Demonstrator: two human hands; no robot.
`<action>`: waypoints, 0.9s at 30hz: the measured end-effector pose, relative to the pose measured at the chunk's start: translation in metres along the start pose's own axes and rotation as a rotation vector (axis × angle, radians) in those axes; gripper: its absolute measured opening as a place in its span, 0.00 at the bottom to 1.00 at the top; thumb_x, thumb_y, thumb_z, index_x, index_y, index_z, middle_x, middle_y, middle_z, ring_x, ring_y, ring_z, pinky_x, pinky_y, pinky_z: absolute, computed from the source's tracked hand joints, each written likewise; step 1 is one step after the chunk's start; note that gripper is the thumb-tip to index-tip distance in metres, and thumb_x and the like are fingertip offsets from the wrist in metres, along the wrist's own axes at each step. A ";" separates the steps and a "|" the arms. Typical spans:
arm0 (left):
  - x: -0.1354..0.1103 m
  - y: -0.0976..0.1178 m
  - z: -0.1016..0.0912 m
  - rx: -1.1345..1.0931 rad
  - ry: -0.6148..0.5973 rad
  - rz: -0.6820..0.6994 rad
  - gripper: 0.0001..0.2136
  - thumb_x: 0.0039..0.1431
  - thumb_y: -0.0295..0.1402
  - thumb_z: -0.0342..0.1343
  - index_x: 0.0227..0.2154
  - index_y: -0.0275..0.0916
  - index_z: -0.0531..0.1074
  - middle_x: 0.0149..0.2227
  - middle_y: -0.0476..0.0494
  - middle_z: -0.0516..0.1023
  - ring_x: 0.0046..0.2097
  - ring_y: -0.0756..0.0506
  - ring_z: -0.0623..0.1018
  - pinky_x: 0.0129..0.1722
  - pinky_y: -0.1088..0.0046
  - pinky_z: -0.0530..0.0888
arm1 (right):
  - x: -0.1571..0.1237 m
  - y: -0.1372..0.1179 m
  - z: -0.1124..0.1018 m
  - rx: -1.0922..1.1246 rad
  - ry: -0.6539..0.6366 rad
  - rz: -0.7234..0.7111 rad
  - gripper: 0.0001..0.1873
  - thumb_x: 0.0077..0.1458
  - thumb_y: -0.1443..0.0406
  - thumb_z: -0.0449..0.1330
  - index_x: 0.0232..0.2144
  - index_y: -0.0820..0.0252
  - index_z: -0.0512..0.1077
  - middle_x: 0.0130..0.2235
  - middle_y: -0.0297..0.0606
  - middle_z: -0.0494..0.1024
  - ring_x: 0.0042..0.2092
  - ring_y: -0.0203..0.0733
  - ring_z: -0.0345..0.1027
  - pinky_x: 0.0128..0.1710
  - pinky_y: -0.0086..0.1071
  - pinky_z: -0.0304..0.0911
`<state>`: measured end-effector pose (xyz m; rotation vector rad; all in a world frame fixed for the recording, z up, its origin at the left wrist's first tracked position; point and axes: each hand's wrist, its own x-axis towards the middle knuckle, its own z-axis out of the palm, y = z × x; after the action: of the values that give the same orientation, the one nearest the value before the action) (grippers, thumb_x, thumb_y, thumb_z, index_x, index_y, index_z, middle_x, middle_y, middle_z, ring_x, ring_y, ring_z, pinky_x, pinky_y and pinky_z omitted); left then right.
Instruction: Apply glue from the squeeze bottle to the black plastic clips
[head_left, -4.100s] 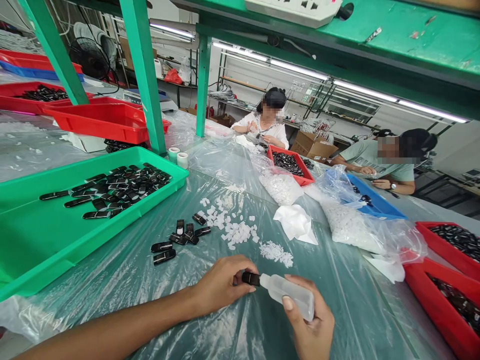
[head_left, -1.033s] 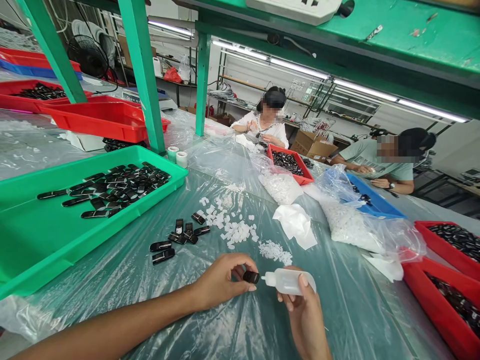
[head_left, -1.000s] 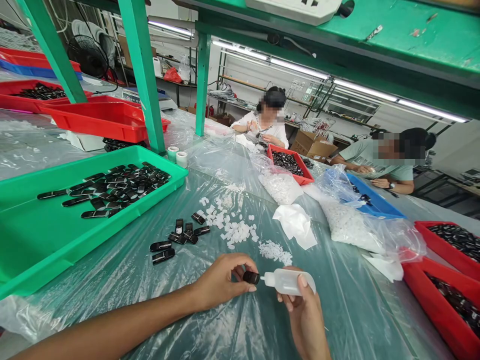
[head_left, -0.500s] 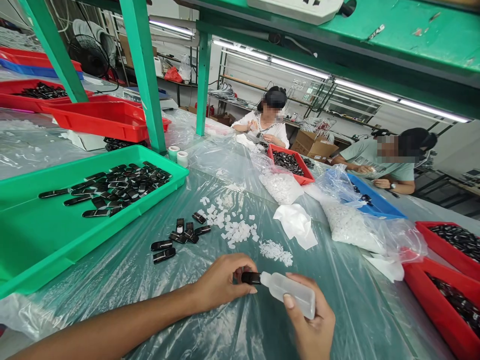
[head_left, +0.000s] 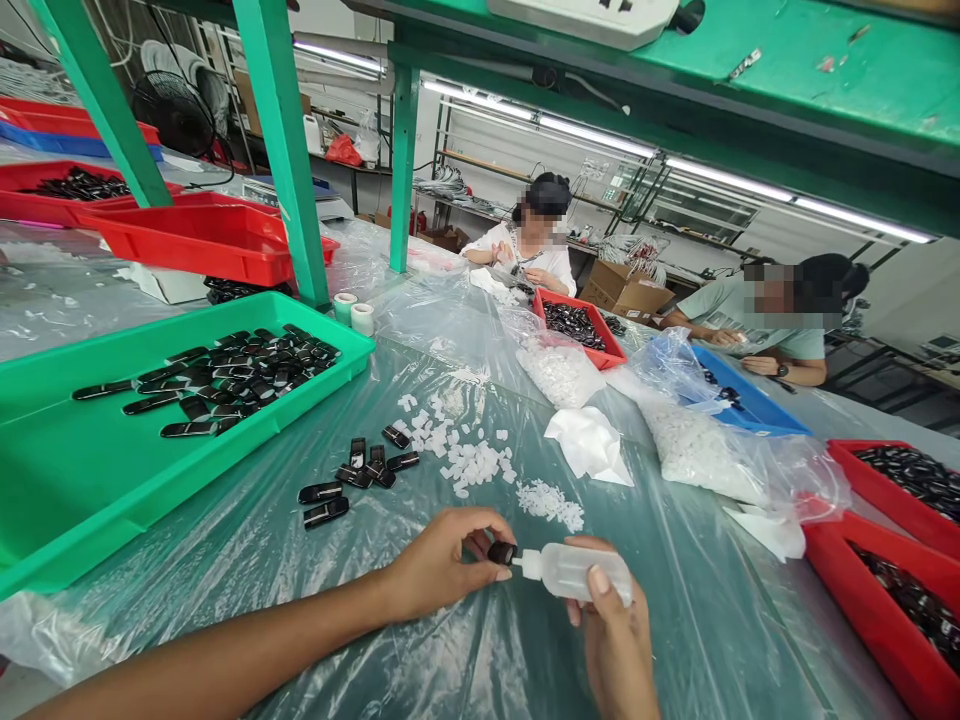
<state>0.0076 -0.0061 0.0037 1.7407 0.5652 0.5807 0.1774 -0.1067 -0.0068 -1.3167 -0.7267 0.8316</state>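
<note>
Between thumb and fingers, my left hand [head_left: 442, 560] pinches a small black plastic part [head_left: 502, 552]. My right hand [head_left: 619, 630] is wrapped round a translucent squeeze bottle [head_left: 585, 573], held nearly level. The bottle's thin nozzle points left and meets, or almost meets, the end of the black part; contact cannot be made out exactly. Several similar black parts [head_left: 324, 512] lie loose on the plastic-covered table [head_left: 420, 660], left of my hands. Just beyond my hands are piles of small white pieces [head_left: 476, 462] and finer white bits [head_left: 550, 504].
A green tray [head_left: 75, 500] with many black parts stands at left. White paper [head_left: 589, 445] and bags of white pieces [head_left: 701, 450] lie beyond. Red trays [head_left: 892, 610] line the right. Green posts [head_left: 281, 150] and a shelf rise overhead. Two people sit across the table.
The bottle has tipped closer to level and its body has shifted slightly right, showing the thin nozzle. The black part in my left hand has turned, so less of its length shows.
</note>
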 end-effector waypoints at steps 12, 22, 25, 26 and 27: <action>-0.002 0.000 0.001 -0.108 -0.007 -0.031 0.07 0.53 0.29 0.57 0.35 0.37 0.71 0.37 0.44 0.73 0.37 0.47 0.74 0.36 0.75 0.71 | 0.007 0.004 -0.004 0.366 -0.048 0.088 0.17 0.52 0.53 0.56 0.39 0.57 0.71 0.21 0.30 0.70 0.23 0.35 0.65 0.29 0.32 0.65; -0.002 -0.001 0.000 -0.056 -0.062 -0.054 0.08 0.55 0.33 0.55 0.39 0.39 0.72 0.38 0.44 0.74 0.38 0.46 0.73 0.37 0.73 0.71 | 0.040 -0.009 -0.039 0.007 0.178 -0.062 0.20 0.46 0.57 0.63 0.43 0.52 0.68 0.41 0.33 0.76 0.47 0.43 0.66 0.50 0.39 0.57; -0.002 -0.001 0.000 -0.039 -0.056 -0.057 0.09 0.56 0.33 0.55 0.39 0.40 0.72 0.38 0.44 0.75 0.38 0.46 0.74 0.36 0.74 0.71 | 0.050 -0.011 -0.053 -0.308 0.284 -0.124 0.23 0.44 0.57 0.64 0.43 0.53 0.67 0.45 0.36 0.75 0.50 0.47 0.64 0.50 0.38 0.56; -0.002 -0.001 0.000 -0.035 -0.048 -0.056 0.09 0.56 0.33 0.55 0.39 0.40 0.73 0.38 0.44 0.75 0.38 0.46 0.74 0.36 0.74 0.71 | 0.053 -0.011 -0.058 -0.407 0.269 -0.115 0.22 0.44 0.56 0.64 0.42 0.54 0.68 0.45 0.37 0.75 0.49 0.47 0.64 0.48 0.38 0.57; -0.002 -0.001 0.000 -0.031 -0.038 -0.055 0.09 0.55 0.33 0.55 0.39 0.40 0.73 0.38 0.44 0.75 0.38 0.46 0.74 0.36 0.74 0.71 | 0.056 -0.010 -0.062 -0.500 0.234 -0.093 0.21 0.43 0.55 0.63 0.41 0.55 0.69 0.45 0.38 0.75 0.48 0.48 0.65 0.47 0.38 0.58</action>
<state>0.0056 -0.0073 0.0022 1.6988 0.5727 0.5142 0.2602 -0.0921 -0.0048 -1.7755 -0.8311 0.4193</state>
